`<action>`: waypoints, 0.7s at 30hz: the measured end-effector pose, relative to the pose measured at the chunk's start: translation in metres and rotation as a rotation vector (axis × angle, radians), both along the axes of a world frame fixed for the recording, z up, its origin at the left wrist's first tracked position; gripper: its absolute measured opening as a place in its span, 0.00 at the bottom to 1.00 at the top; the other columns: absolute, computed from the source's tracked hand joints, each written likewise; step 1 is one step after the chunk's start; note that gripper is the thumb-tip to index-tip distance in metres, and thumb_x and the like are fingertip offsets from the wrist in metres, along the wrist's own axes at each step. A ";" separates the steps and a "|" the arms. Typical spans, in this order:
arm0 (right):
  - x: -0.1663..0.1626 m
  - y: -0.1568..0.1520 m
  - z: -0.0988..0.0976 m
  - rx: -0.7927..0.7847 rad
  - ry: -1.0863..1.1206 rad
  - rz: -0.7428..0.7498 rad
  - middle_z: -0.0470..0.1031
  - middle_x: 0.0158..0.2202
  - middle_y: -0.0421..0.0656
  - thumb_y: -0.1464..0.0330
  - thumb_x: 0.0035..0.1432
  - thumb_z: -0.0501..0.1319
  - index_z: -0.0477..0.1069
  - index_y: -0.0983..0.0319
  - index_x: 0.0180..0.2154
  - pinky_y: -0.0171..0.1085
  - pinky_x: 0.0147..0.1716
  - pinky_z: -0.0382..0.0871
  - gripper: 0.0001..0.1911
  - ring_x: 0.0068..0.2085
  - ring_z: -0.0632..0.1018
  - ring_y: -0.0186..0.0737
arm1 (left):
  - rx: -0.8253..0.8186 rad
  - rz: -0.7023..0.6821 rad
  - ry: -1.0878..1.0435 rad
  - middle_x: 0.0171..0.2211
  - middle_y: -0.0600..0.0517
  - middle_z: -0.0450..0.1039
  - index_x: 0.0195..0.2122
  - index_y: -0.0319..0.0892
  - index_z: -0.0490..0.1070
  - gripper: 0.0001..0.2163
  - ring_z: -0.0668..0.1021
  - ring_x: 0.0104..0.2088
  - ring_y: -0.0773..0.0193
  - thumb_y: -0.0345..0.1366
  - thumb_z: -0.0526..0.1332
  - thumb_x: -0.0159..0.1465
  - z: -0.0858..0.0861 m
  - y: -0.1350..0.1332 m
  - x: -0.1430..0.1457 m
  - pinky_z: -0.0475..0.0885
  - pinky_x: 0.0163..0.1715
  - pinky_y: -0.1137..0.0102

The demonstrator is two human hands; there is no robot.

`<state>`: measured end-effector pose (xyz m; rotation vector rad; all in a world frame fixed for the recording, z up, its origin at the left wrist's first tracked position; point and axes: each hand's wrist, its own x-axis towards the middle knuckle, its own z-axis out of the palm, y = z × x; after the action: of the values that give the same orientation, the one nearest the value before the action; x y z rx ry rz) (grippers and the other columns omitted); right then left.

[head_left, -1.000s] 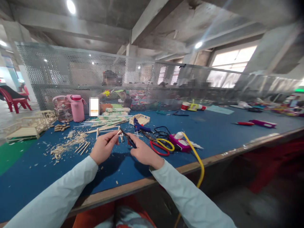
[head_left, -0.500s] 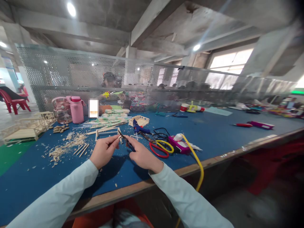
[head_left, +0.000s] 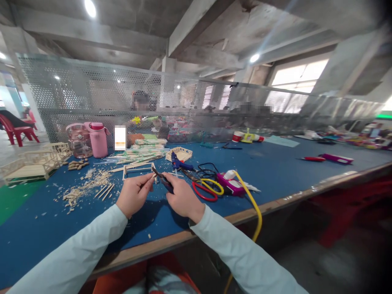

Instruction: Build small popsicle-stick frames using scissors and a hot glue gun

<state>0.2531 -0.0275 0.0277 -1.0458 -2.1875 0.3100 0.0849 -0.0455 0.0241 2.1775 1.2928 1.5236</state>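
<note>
My left hand (head_left: 134, 194) is closed in a pinch on a small wooden stick (head_left: 153, 176), of which only the tip shows. Wrapped round dark-handled pliers (head_left: 165, 183), my right hand (head_left: 183, 199) keeps their jaws against that tip. Just behind both hands stands a small wooden frame (head_left: 139, 166), partly covered by my fingers. Short cut sticks (head_left: 104, 191) and a pile of wood chips (head_left: 88, 185) lie left of my left hand. To the right of the pliers are a blue glue gun (head_left: 181, 164) and red-and-yellow-handled scissors (head_left: 208, 190).
A purple power block (head_left: 232, 185) with a yellow cable (head_left: 254, 206) sits right of the scissors. Farther back are bundled sticks (head_left: 147, 151), a wooden tray (head_left: 180, 154), a pink flask (head_left: 98, 141) and peanuts (head_left: 77, 165). A perforated metal screen (head_left: 104, 94) borders the table (head_left: 275, 171).
My right hand and the pliers have turned slightly, and more of the pliers' handles shows. The left hand stays in nearly the same place with the stick.
</note>
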 end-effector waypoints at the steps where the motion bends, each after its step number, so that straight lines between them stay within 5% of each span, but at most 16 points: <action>1: 0.000 0.000 0.001 0.010 -0.009 -0.007 0.73 0.44 0.48 0.78 0.42 0.52 0.67 0.62 0.47 0.43 0.48 0.64 0.27 0.47 0.73 0.47 | 0.004 0.001 0.003 0.17 0.54 0.70 0.29 0.37 0.76 0.16 0.68 0.18 0.71 0.41 0.52 0.62 0.000 0.000 0.000 0.62 0.20 0.77; 12: 0.003 0.001 0.009 -0.140 0.105 0.181 0.73 0.30 0.41 0.77 0.44 0.50 0.71 0.63 0.38 0.35 0.36 0.64 0.19 0.32 0.71 0.37 | -0.056 0.004 0.021 0.17 0.55 0.68 0.23 0.38 0.72 0.18 0.67 0.19 0.71 0.43 0.51 0.62 0.002 -0.002 -0.001 0.61 0.21 0.76; 18: 0.004 0.000 0.011 -0.747 0.317 0.412 0.62 0.19 0.36 0.75 0.34 0.49 0.68 0.64 0.35 0.32 0.20 0.62 0.21 0.19 0.64 0.31 | -0.082 -0.087 -0.006 0.18 0.54 0.68 0.23 0.38 0.70 0.18 0.68 0.21 0.70 0.43 0.50 0.63 0.005 -0.003 -0.002 0.62 0.24 0.76; 21: 0.004 -0.001 0.011 -0.837 0.350 0.492 0.62 0.20 0.36 0.75 0.32 0.49 0.67 0.64 0.36 0.33 0.20 0.63 0.23 0.19 0.65 0.32 | -0.110 -0.121 -0.027 0.19 0.54 0.68 0.25 0.38 0.70 0.17 0.69 0.22 0.70 0.43 0.50 0.63 0.006 -0.004 -0.002 0.63 0.26 0.76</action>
<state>0.2566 -0.0281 0.0390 -0.7318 -1.9653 1.6020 0.0830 -0.0495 0.0297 2.1184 1.1842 1.3973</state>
